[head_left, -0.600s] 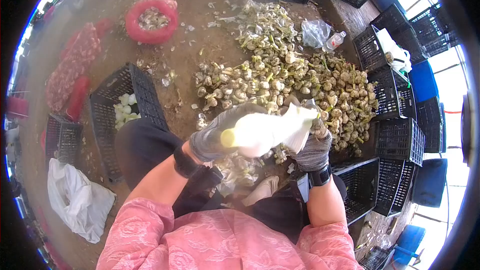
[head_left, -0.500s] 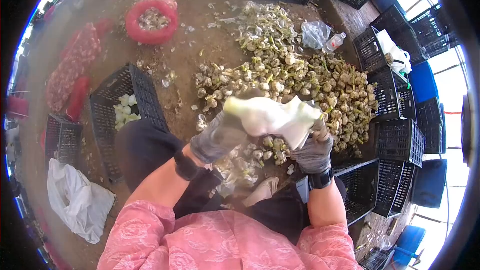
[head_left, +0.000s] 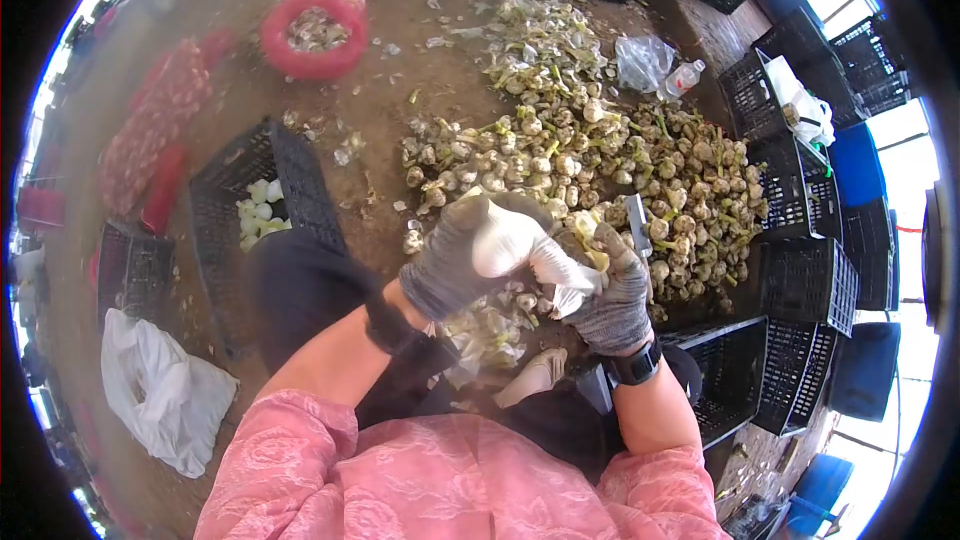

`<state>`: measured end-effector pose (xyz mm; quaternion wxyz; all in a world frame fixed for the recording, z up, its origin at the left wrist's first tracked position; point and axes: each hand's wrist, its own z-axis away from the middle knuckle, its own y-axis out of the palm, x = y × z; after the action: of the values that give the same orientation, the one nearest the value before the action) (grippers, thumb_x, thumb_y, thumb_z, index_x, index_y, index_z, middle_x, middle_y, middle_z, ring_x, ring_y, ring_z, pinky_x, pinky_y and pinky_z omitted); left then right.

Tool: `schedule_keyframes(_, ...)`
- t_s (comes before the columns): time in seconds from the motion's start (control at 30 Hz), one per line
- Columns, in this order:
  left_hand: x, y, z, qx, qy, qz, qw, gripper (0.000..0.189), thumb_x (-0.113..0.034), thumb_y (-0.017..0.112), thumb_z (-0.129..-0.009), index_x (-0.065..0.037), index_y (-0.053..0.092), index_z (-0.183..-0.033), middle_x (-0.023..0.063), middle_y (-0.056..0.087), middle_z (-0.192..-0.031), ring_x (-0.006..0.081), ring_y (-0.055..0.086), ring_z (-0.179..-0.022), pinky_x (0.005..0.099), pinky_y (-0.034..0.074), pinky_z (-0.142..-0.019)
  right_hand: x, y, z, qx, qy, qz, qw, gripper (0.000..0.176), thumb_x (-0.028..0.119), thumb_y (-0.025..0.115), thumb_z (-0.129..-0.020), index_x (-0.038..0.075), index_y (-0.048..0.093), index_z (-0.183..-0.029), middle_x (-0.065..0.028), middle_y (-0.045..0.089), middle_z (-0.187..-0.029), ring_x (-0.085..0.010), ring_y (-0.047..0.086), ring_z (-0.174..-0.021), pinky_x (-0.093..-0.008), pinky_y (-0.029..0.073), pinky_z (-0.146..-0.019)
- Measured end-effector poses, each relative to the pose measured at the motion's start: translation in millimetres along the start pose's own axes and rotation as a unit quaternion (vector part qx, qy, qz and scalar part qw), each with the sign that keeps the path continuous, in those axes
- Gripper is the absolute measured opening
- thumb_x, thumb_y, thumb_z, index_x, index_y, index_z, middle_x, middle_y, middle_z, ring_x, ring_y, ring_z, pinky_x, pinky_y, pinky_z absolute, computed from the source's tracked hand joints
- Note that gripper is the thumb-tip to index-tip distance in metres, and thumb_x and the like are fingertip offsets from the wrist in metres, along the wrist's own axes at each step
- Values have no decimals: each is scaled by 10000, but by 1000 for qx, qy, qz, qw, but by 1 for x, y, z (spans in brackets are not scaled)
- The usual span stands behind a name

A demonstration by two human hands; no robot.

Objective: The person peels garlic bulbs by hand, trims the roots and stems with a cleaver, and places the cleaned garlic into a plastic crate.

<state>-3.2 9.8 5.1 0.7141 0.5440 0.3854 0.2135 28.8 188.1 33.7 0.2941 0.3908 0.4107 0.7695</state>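
My left hand (head_left: 446,258), in a grey glove, is closed around a large white garlic bulb (head_left: 503,243) above the heap. Strips of pale garlic skin (head_left: 565,275) stretch from the bulb to my right hand (head_left: 614,308). That hand, gloved too, pinches the skin. A flat grey blade, apparently a small knife (head_left: 638,224), sticks up from its fingers; the handle is hidden. Below and beyond both hands spreads a heap of unpeeled garlic bulbs (head_left: 690,190) on the ground. Loose skins (head_left: 485,345) lie under my hands.
A black crate (head_left: 312,190) with peeled white bulbs (head_left: 262,202) stands by my left knee. An open black crate (head_left: 728,380) is at my right, beside stacked crates (head_left: 800,290). A red mesh bag (head_left: 315,60), a white sack (head_left: 165,395) and a bottle (head_left: 682,80) lie around.
The loose outer layers have come away from the bulb toward my right hand and now hang as narrow strips. The bulb is turned, and the blade now shows upright.
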Motion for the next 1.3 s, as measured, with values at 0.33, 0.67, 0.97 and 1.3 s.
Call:
schedule_keyframes(0.33,2,-8,-4,-48,93,-178,979,451,-430,561,-806,-7,549,-960,134,575,-983,263,579,-883,386,487,-779,-6,20,3,-65,-19,425,903,230,112,656,-760,-18,585,-936,-63,586,-903,-100,529,-779,-243,460,-648)
schedule_keyframes(0.67,2,-32,-5,-40,51,-22,998,415,-416,551,-783,-28,614,-917,169,600,-940,353,552,-938,491,428,-845,-10,5,3,36,-77,328,941,357,136,675,-716,29,588,-1045,-12,596,-847,-96,544,-755,-244,451,-702)
schedule_keyframes(0.97,-13,-27,3,3,28,152,988,393,-322,532,-753,-15,609,-986,195,569,-1071,345,527,-1019,493,410,-891,-9,1,-11,186,-298,457,818,259,154,674,-700,86,608,-941,-170,493,-1192,-253,510,-1052,-329,411,-861)
schedule_keyframes(1.3,-4,-5,5,-79,144,-354,921,434,-276,516,-731,64,548,-998,229,559,-1043,355,523,-993,456,432,-864,-31,5,-11,52,-384,626,677,324,-29,651,-654,30,572,-964,-158,577,-990,-301,592,-872,-323,476,-720)
